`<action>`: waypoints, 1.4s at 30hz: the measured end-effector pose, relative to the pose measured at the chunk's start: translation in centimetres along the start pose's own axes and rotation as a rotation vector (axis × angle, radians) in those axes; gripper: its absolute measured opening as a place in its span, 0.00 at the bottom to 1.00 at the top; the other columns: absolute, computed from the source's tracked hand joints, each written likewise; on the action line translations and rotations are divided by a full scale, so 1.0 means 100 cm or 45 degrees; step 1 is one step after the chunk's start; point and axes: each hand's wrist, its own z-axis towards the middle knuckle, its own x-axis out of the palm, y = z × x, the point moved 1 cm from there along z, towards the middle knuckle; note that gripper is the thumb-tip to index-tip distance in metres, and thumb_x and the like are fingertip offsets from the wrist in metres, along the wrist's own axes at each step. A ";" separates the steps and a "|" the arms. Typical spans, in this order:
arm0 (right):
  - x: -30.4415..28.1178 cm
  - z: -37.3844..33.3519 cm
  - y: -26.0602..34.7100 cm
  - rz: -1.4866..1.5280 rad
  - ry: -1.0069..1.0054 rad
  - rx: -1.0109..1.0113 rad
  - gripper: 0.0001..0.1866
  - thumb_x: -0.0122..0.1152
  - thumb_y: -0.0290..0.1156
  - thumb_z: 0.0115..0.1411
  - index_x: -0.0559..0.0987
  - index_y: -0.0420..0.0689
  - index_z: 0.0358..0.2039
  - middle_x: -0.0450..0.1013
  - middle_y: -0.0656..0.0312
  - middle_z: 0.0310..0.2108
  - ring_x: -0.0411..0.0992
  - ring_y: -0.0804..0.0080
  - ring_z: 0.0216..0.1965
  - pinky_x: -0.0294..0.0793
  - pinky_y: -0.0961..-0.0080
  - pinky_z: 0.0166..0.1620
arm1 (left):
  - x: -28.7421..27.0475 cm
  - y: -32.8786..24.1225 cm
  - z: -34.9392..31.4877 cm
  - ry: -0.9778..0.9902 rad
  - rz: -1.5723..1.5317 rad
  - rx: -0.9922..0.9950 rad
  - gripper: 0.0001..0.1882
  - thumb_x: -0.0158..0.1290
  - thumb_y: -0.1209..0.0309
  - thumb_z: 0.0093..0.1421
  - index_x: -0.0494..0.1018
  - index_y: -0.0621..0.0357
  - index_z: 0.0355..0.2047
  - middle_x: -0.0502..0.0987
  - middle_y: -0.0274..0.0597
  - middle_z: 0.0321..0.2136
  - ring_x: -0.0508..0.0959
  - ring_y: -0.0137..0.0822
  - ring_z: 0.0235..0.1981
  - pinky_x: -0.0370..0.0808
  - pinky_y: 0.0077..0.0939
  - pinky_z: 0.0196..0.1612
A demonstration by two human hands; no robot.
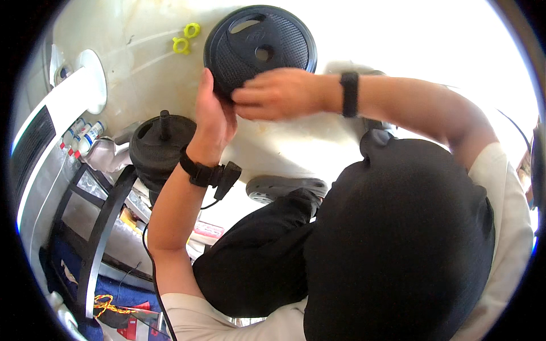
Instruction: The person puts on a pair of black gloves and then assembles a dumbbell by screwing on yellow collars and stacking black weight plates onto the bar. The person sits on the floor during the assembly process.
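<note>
A round black weight plate (288, 45) with a centre hole and a cut-out grip slot is at the far middle. My left hand (213, 116) is at its near left rim, one digit pointing up along the edge. Its other fingers are partly hidden behind the plate and my right hand. Smeared by motion, my right hand (276, 94) reaches across from the right. Its fingers look bent, over the plate's near edge and close to my left fingers. Two yellow ring nuts (192, 30) with tabs lie left of the plate.
Left of my left wrist stands a stack of black weight plates (153, 149) on a short bar. A white appliance with a round base (91, 79), several small bottles (90, 138) and a black-framed rack (102, 244) line the left side. My shoe (284, 187) rests on the pale floor.
</note>
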 end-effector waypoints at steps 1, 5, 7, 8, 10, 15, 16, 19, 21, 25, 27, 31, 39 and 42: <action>0.005 0.012 -0.012 0.027 -0.105 0.018 0.16 0.58 0.28 0.57 0.73 0.42 0.47 0.68 0.56 0.46 0.75 0.63 0.45 0.79 0.71 0.44 | 0.008 -0.005 0.000 -0.045 0.026 -0.021 0.30 0.28 0.50 0.74 0.58 0.54 0.67 0.64 0.44 0.64 0.65 0.45 0.64 0.61 0.45 0.66; -0.005 0.030 -0.058 -0.048 -0.076 0.397 0.18 0.58 0.29 0.59 0.73 0.41 0.49 0.68 0.57 0.45 0.75 0.60 0.45 0.79 0.69 0.46 | 0.016 -0.005 0.013 0.028 -0.048 0.103 0.29 0.27 0.50 0.73 0.59 0.54 0.65 0.65 0.44 0.62 0.66 0.44 0.63 0.62 0.48 0.65; -0.007 0.022 -0.072 -0.062 -0.027 0.432 0.18 0.59 0.31 0.60 0.72 0.41 0.50 0.68 0.57 0.45 0.75 0.59 0.45 0.79 0.68 0.47 | 0.018 -0.005 0.013 0.019 0.011 0.046 0.31 0.29 0.48 0.72 0.57 0.56 0.66 0.64 0.47 0.62 0.65 0.47 0.63 0.62 0.53 0.65; -0.009 0.016 -0.073 -0.107 -0.074 0.357 0.18 0.59 0.33 0.61 0.72 0.42 0.50 0.68 0.57 0.46 0.75 0.58 0.45 0.78 0.67 0.47 | 0.023 -0.004 0.010 -0.043 0.062 0.019 0.31 0.29 0.48 0.72 0.57 0.56 0.65 0.63 0.48 0.63 0.65 0.48 0.63 0.61 0.55 0.65; -0.006 0.008 -0.073 0.021 -0.032 0.430 0.17 0.59 0.34 0.62 0.72 0.43 0.50 0.68 0.57 0.46 0.75 0.59 0.45 0.78 0.68 0.47 | 0.030 -0.006 0.000 -0.146 0.121 -0.007 0.33 0.32 0.47 0.71 0.58 0.61 0.64 0.63 0.51 0.62 0.63 0.53 0.63 0.61 0.57 0.65; 0.000 -0.005 -0.073 0.003 -0.080 0.464 0.16 0.57 0.31 0.60 0.72 0.45 0.49 0.68 0.57 0.46 0.75 0.55 0.46 0.78 0.62 0.45 | 0.035 -0.001 -0.016 -0.172 -0.013 0.023 0.30 0.41 0.55 0.71 0.59 0.70 0.60 0.66 0.51 0.59 0.69 0.48 0.57 0.70 0.44 0.60; -0.001 -0.007 -0.073 0.003 -0.077 0.483 0.17 0.57 0.29 0.59 0.72 0.46 0.50 0.68 0.57 0.47 0.75 0.56 0.46 0.78 0.63 0.45 | 0.041 -0.009 -0.020 0.022 -0.088 0.036 0.26 0.42 0.57 0.71 0.63 0.69 0.58 0.68 0.50 0.57 0.71 0.46 0.55 0.71 0.41 0.59; 0.001 -0.002 -0.073 -0.016 -0.086 0.513 0.19 0.62 0.26 0.53 0.74 0.46 0.47 0.69 0.61 0.46 0.76 0.60 0.44 0.79 0.68 0.43 | 0.042 -0.038 -0.035 0.253 0.258 0.256 0.20 0.44 0.62 0.70 0.71 0.65 0.52 0.74 0.46 0.53 0.75 0.40 0.51 0.73 0.35 0.56; 0.004 0.006 -0.072 -0.047 -0.113 0.498 0.19 0.64 0.27 0.53 0.74 0.46 0.46 0.69 0.61 0.44 0.76 0.60 0.41 0.79 0.68 0.41 | 0.029 -0.054 -0.041 0.214 0.620 0.445 0.17 0.45 0.65 0.69 0.74 0.64 0.50 0.76 0.44 0.50 0.77 0.37 0.50 0.73 0.32 0.55; 0.013 0.033 -0.055 0.199 -0.153 0.546 0.14 0.62 0.28 0.55 0.73 0.44 0.42 0.69 0.57 0.38 0.75 0.55 0.37 0.78 0.64 0.38 | -0.054 -0.101 -0.070 -0.273 1.338 0.832 0.16 0.48 0.69 0.68 0.75 0.61 0.52 0.79 0.43 0.49 0.78 0.35 0.49 0.72 0.26 0.54; 0.025 0.056 -0.035 0.480 -0.087 0.557 0.11 0.61 0.29 0.55 0.71 0.42 0.38 0.68 0.54 0.35 0.74 0.51 0.34 0.77 0.61 0.36 | -0.124 -0.119 -0.083 -0.591 1.463 0.966 0.16 0.53 0.65 0.65 0.76 0.57 0.51 0.81 0.43 0.42 0.80 0.31 0.42 0.76 0.26 0.46; 0.058 0.102 0.012 0.782 -0.051 0.232 0.11 0.60 0.22 0.50 0.69 0.41 0.34 0.64 0.55 0.32 0.71 0.53 0.28 0.73 0.65 0.32 | -0.197 -0.125 -0.115 -1.032 1.479 0.521 0.24 0.53 0.59 0.65 0.73 0.62 0.55 0.78 0.47 0.49 0.77 0.37 0.51 0.69 0.28 0.55; 0.118 0.131 0.053 1.917 0.676 1.311 0.16 0.51 0.40 0.67 0.69 0.37 0.41 0.73 0.54 0.29 0.74 0.65 0.26 0.75 0.69 0.30 | -0.199 -0.110 -0.084 -1.012 1.312 0.250 0.37 0.63 0.56 0.56 0.68 0.69 0.59 0.77 0.56 0.50 0.78 0.43 0.50 0.72 0.29 0.54; 0.109 0.137 0.060 2.489 0.617 1.852 0.25 0.43 0.53 0.71 0.70 0.39 0.41 0.71 0.59 0.25 0.70 0.67 0.24 0.73 0.71 0.29 | -0.194 -0.114 -0.083 -0.924 0.980 0.186 0.36 0.63 0.63 0.55 0.67 0.71 0.59 0.77 0.55 0.51 0.78 0.42 0.49 0.73 0.29 0.52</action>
